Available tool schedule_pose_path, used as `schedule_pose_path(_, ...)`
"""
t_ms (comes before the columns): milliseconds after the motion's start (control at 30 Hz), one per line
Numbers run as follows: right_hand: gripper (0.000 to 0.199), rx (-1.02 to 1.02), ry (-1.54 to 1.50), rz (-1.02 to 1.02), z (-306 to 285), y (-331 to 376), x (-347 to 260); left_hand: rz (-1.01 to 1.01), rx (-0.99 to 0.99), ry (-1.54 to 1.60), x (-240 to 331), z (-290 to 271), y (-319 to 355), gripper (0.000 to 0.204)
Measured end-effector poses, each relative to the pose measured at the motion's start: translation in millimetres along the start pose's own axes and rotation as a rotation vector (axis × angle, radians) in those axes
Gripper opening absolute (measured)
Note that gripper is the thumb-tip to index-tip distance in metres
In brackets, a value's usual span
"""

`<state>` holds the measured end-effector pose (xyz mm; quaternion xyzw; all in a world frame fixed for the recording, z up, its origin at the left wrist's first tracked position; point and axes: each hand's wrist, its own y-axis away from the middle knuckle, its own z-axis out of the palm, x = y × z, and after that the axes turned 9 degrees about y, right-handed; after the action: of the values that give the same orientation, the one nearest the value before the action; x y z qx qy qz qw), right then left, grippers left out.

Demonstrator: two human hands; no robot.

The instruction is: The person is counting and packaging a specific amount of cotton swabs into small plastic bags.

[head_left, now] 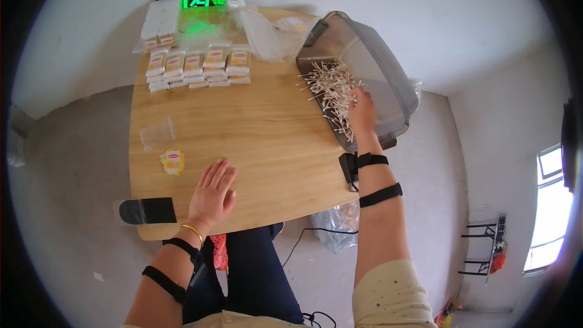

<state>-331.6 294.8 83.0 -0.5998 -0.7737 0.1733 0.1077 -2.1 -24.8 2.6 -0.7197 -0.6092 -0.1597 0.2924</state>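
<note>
Right hand in a bin of thin pale sticks, left hand flat on the surface

The right hand [362, 109] reaches into the tilted grey plastic bin [388, 79] and closes loosely over the loose sticks [331, 88], which look like cotton swabs: light, thin, easily bent or scattered, so probably best pinched as a small bunch near mid-length. The left hand [212, 194] lies open and empty on the wooden surface [261, 133], near a small yellow packet [173, 161] and a clear bag [158, 132].
</note>
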Motion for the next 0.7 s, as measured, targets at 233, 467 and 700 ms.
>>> schedule_pose_path(233, 0.021, -0.227, -0.428, -0.155, -2, 44, -97, -0.003, 0.000, 0.013, 5, -5, -1, 0.050)
schedule_pose_path(467, 0.032, -0.372, -0.553, -0.449, -2, 97, -184, 0.022, 0.024, 0.029, 2, -2, -1, 0.049)
schedule_pose_path(700, 0.039, -0.324, -0.561, -0.276, -7, 113, -139, 0.043, 0.065, 0.049, 0, 0, 0, 0.051)
